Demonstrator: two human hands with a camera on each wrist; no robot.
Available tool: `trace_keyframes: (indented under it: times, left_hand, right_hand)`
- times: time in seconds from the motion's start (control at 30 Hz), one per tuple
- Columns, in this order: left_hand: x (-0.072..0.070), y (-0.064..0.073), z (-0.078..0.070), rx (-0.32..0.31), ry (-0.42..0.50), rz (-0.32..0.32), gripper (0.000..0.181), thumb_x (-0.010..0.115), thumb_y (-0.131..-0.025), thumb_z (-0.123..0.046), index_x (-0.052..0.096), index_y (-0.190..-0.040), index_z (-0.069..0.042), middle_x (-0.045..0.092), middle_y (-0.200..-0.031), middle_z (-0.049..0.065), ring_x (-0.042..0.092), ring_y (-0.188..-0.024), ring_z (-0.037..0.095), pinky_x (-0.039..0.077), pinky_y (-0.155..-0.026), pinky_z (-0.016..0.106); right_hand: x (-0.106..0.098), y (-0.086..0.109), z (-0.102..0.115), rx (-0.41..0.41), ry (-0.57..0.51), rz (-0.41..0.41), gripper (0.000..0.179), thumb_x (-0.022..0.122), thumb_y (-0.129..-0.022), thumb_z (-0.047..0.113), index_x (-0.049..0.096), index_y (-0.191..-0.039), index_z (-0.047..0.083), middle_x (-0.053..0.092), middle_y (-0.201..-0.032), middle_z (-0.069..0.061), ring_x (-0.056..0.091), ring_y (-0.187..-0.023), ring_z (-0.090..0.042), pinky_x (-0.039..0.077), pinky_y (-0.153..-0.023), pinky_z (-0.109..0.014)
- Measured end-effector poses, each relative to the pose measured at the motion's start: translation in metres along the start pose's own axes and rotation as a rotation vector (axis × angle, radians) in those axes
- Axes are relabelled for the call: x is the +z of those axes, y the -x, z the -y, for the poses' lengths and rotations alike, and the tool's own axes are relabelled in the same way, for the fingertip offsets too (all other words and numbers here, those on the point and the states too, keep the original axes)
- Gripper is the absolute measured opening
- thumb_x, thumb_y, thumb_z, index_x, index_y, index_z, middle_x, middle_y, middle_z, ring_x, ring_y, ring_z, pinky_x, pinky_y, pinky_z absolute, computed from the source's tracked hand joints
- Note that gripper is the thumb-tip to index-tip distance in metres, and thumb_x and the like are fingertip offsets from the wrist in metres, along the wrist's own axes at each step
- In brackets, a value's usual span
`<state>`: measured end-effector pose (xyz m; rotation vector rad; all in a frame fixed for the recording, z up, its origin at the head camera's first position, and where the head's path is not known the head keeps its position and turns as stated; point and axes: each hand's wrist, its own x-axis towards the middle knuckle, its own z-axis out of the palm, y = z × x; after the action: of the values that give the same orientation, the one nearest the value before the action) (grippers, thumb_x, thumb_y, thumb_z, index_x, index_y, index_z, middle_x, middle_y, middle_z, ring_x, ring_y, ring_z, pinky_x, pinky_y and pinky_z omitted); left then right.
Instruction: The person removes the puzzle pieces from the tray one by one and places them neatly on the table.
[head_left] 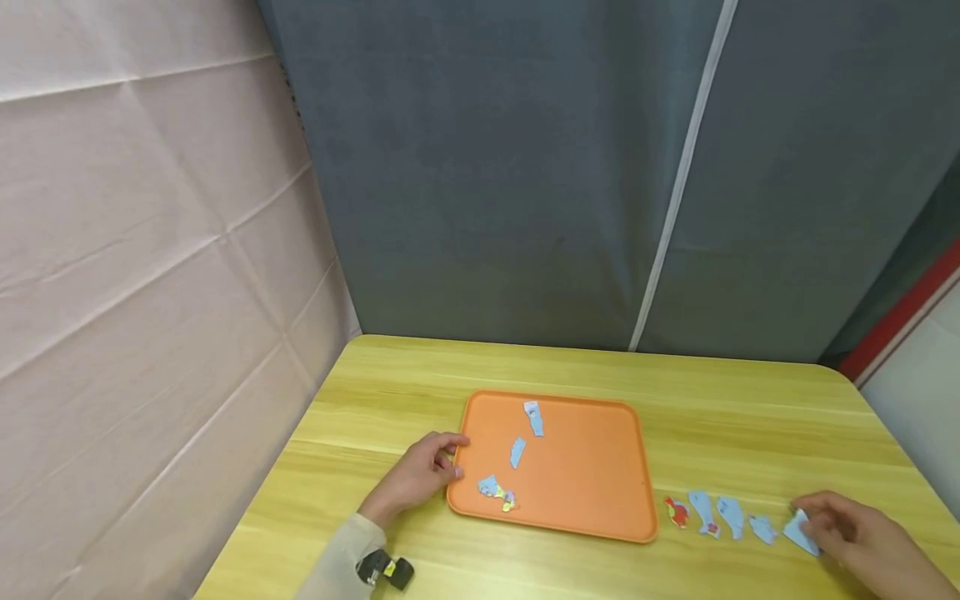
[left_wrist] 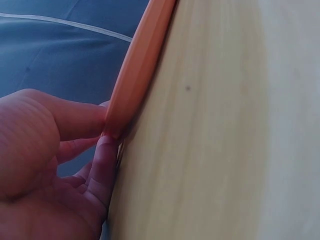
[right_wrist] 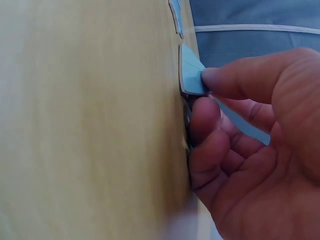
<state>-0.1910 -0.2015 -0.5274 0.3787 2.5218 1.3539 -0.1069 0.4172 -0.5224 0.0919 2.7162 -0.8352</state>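
At the left side of an orange tray, my left hand grips the rim with thumb and forefinger; the left wrist view shows the fingertips against the orange edge. Far to the right, my right hand pinches a light blue puzzle piece with a straight edge, the thumb on its printed face. On the tray lie a blue piece, a narrow blue piece and a blue-and-yellow joined bit near the front left corner.
Between the tray and my right hand, loose pieces lie in a row on the wooden table: a red one and several blue ones. A grey curtain hangs behind the table, a white cloth at the left.
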Motion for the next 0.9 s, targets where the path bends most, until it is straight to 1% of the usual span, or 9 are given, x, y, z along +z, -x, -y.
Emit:
trace_keyframes:
  times: [0.13,0.23,0.4,0.5,0.63,0.77,0.9]
  left_hand:
    - [0.0,0.001,-0.001,0.003,-0.013,-0.001,0.042,0.072,-0.1,-0.008,0.065,-0.141,-0.013,0.059,-0.121,0.01,0.06,-0.091,0.018,0.051,-0.07,0.024]
    - [0.0,0.001,-0.002,0.005,-0.02,0.0,0.042,0.072,-0.1,-0.008,0.065,-0.141,-0.013,0.059,-0.121,0.009,0.06,-0.091,0.017,0.052,-0.07,0.024]
    - [-0.001,0.002,-0.002,0.009,-0.018,0.001,0.042,0.072,-0.1,-0.009,0.065,-0.141,-0.013,0.059,-0.121,0.009,0.06,-0.091,0.018,0.052,-0.07,0.024]
    - [0.0,0.002,-0.002,0.008,-0.019,0.006,0.041,0.072,-0.101,-0.009,0.065,-0.141,-0.013,0.059,-0.121,0.009,0.06,-0.091,0.018,0.052,-0.07,0.024]
    - [0.0,0.0,-0.002,0.01,-0.022,0.011,0.041,0.072,-0.101,-0.01,0.065,-0.142,-0.013,0.059,-0.121,0.009,0.06,-0.091,0.018,0.052,-0.07,0.024]
    - [-0.001,0.0,-0.002,0.009,-0.01,0.009,0.042,0.072,-0.1,-0.01,0.065,-0.141,-0.012,0.058,-0.12,0.009,0.061,-0.092,0.018,0.052,-0.07,0.024]
    - [-0.003,0.0,-0.004,0.004,0.0,0.011,0.042,0.072,-0.101,-0.01,0.065,-0.141,-0.012,0.058,-0.119,0.009,0.06,-0.092,0.018,0.052,-0.07,0.024]
  right_hand:
    - [0.001,0.0,0.0,-0.014,-0.002,-0.015,0.055,0.055,-0.111,0.043,0.062,-0.136,-0.006,0.07,-0.11,-0.002,0.053,-0.08,0.005,0.051,-0.068,-0.026]
    - [0.003,0.0,-0.003,-0.027,0.001,-0.03,0.053,0.056,-0.111,0.04,0.062,-0.136,-0.006,0.068,-0.106,-0.001,0.052,-0.078,0.003,0.049,-0.067,-0.026]
    - [0.006,0.0,-0.005,-0.031,-0.002,-0.07,0.046,0.058,-0.111,0.034,0.062,-0.135,-0.005,0.065,-0.1,0.0,0.051,-0.076,0.001,0.047,-0.065,-0.025]
    - [0.007,0.002,-0.002,-0.025,-0.001,-0.073,0.046,0.058,-0.111,0.032,0.061,-0.135,-0.006,0.065,-0.1,0.0,0.051,-0.075,0.001,0.046,-0.064,-0.025]
    - [0.005,0.005,0.003,-0.032,0.007,-0.079,0.051,0.057,-0.111,0.037,0.06,-0.135,-0.008,0.066,-0.103,-0.001,0.05,-0.076,0.002,0.047,-0.065,-0.025]
    - [0.005,0.004,0.009,-0.074,0.038,-0.153,0.046,0.06,-0.11,0.035,0.063,-0.13,-0.006,0.065,-0.098,-0.001,0.048,-0.074,0.002,0.045,-0.063,-0.024]
    - [0.004,0.005,0.015,-0.09,0.044,-0.195,0.042,0.062,-0.109,0.032,0.065,-0.128,-0.006,0.065,-0.096,-0.001,0.049,-0.073,0.003,0.046,-0.063,-0.024]
